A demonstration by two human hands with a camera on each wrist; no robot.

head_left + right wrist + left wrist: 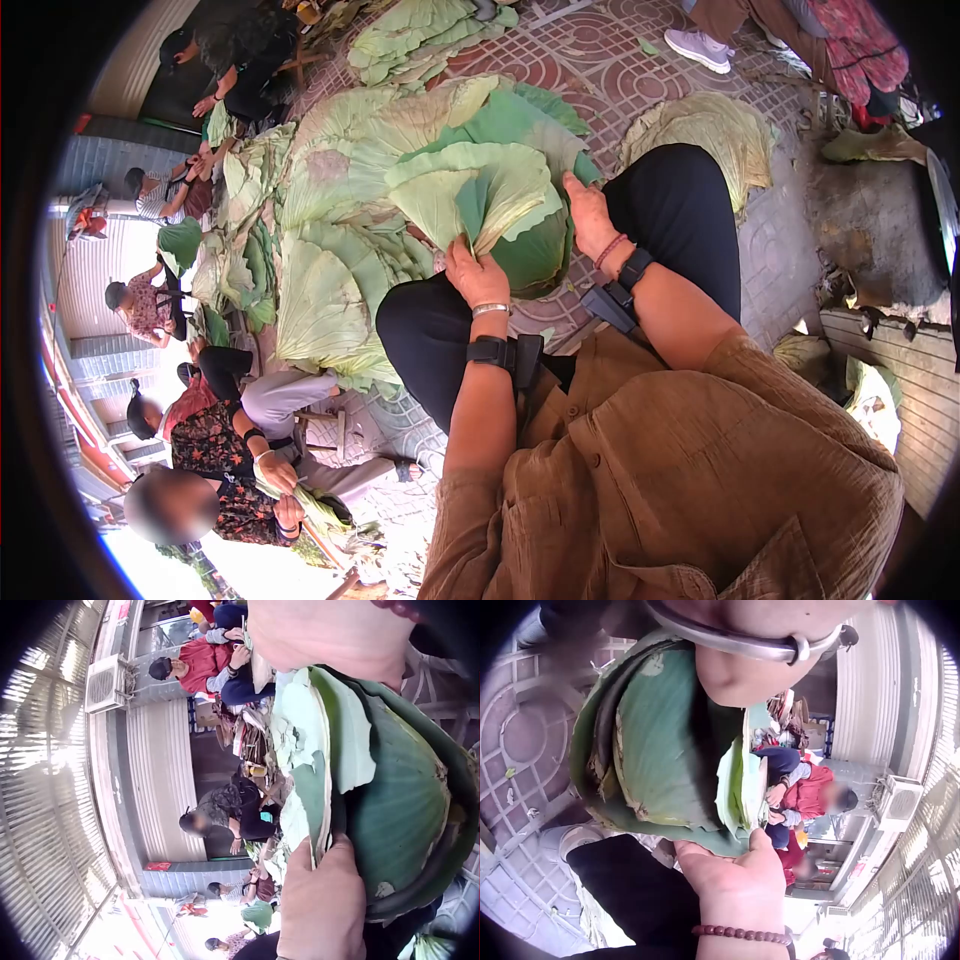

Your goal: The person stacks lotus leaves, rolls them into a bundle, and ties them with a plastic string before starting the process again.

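Over my lap are large green lotus leaves (500, 180), folded and layered into a fan-like bundle. At the pale pleated fold, my left hand (475, 272) pinches the leaf between thumb and fingers. My right hand (595, 218) grips the bundle's outer edge by my right knee, thumb on the near side. In the left wrist view, the dark green rounded side of the leaf bundle (664, 742) shows, with the right hand (735, 881) at its lower edge. The right wrist view has the left hand (324, 900) pinching the stacked leaf edges (322, 802).
A wide heap of pale leaves (330, 270) spreads before my knees. More leaves lie at the far side (420, 40) and by my right knee (705, 140). Seated people (220, 430) line the left. A person's shoe (700, 48) stands on the patterned paving (580, 60).
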